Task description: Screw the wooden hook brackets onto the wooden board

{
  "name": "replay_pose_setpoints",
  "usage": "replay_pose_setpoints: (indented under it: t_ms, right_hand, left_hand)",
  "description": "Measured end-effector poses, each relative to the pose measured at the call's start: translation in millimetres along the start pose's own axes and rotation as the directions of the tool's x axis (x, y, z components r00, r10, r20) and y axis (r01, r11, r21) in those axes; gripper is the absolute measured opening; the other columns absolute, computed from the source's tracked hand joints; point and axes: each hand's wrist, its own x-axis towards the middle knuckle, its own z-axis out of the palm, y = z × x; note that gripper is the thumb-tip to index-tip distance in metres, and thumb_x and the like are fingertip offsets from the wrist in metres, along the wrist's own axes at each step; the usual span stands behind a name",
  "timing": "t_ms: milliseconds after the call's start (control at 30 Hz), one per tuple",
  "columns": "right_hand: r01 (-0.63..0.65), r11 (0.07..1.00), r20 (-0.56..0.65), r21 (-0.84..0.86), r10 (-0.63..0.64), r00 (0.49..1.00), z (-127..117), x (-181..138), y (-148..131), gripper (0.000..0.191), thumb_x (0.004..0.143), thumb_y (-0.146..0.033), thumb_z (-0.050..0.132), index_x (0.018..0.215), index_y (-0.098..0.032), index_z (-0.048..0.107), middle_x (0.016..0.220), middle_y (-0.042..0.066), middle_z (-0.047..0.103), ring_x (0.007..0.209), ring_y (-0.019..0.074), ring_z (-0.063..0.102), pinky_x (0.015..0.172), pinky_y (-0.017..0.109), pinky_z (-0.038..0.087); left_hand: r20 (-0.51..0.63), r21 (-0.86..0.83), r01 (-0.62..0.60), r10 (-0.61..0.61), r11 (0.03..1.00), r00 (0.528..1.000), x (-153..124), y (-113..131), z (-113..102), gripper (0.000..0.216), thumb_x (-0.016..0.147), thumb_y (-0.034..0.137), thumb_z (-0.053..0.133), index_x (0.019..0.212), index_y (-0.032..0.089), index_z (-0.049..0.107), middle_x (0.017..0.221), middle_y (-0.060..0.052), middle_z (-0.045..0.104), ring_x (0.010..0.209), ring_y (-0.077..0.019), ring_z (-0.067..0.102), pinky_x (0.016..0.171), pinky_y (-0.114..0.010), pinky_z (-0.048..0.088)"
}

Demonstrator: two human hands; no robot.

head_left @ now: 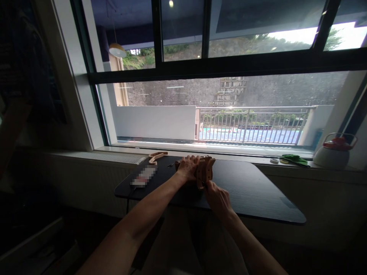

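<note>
A small brown leather-like bag [205, 172] rests on the dark table, with strip-like flaps that have small holes along them. My left hand [187, 168] lies over its left side, fingers bent around the top. At its near lower corner, my right hand [219, 196] is closed, thumb and forefinger pinched at the end of a flap. Whether a small tool is in that pinch is hidden. A tan strap [157, 156] lies curled at the table's far left, and a small dark metal piece [171, 165] is beside the bag.
A blurred-out flat object [144, 176] lies on the left of the dark table [258, 194]. On the windowsill to the right stand a white kettle with a red lid [331, 156], a green cloth [294, 159] and tape rolls [274, 161]. A wide window rises behind.
</note>
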Motion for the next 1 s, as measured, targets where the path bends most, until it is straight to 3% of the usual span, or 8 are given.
replay_pose_setpoints:
  t_ms: [300,467,600,867,1000]
  right_hand:
    - [-0.145,0.988,0.013,0.047,0.145,0.989,1,10,9,0.029,0.092,-0.038,0.033,0.093,-0.020,0.055,0.080,0.004,0.068,0.076,0.0174,0.064,0.056,0.024,0.035]
    - [-0.010,1.000,0.012,-0.004,0.010,1.000,-12,8,5,0.019,0.087,-0.030,0.044,0.103,-0.023,0.054,0.093,0.004,0.066,0.077,0.0184,0.063,0.056,0.025,0.033]
    - [0.082,0.996,0.036,-0.017,-0.081,0.996,-11,5,4,0.019,0.089,-0.018,0.039,0.095,-0.022,0.057,0.096,0.004,0.063,0.082,0.0159,0.061,0.059,0.024,0.033]
    - [-0.116,0.992,0.024,0.040,0.115,0.993,4,14,13,0.033,0.094,-0.036,0.029,0.098,-0.021,0.058,0.087,0.004,0.068,0.081,0.0156,0.063,0.060,0.023,0.037]
    - [-0.101,0.995,0.027,0.026,0.100,0.995,-6,15,13,0.029,0.091,-0.039,0.035,0.098,-0.022,0.057,0.084,0.003,0.068,0.078,0.0179,0.064,0.056,0.024,0.036]
  left_hand:
    - [-0.025,-0.004,-0.004,0.004,1.000,1.000,2,-1,4,0.103,0.051,0.058,0.069,0.134,0.018,0.022,0.123,-0.016,0.044,0.107,-0.0327,0.041,0.090,-0.044,0.032]
    - [-0.003,0.003,0.006,-0.006,1.000,1.000,7,-2,7,0.111,0.046,0.063,0.069,0.135,0.016,0.021,0.123,-0.018,0.042,0.108,-0.0340,0.041,0.090,-0.045,0.032]
    - [-0.002,0.006,-0.014,0.014,1.000,1.000,8,-5,9,0.111,0.047,0.064,0.068,0.135,0.017,0.020,0.121,-0.017,0.043,0.106,-0.0329,0.041,0.090,-0.044,0.032]
    - [-0.033,0.019,-0.052,0.052,0.998,0.998,9,-8,10,0.109,0.047,0.065,0.069,0.133,0.016,0.024,0.118,-0.017,0.046,0.103,-0.0323,0.043,0.088,-0.044,0.034]
    - [-0.048,0.031,-0.051,0.052,0.998,0.997,9,-7,10,0.110,0.045,0.064,0.070,0.132,0.014,0.025,0.117,-0.018,0.046,0.101,-0.0323,0.044,0.086,-0.043,0.035]
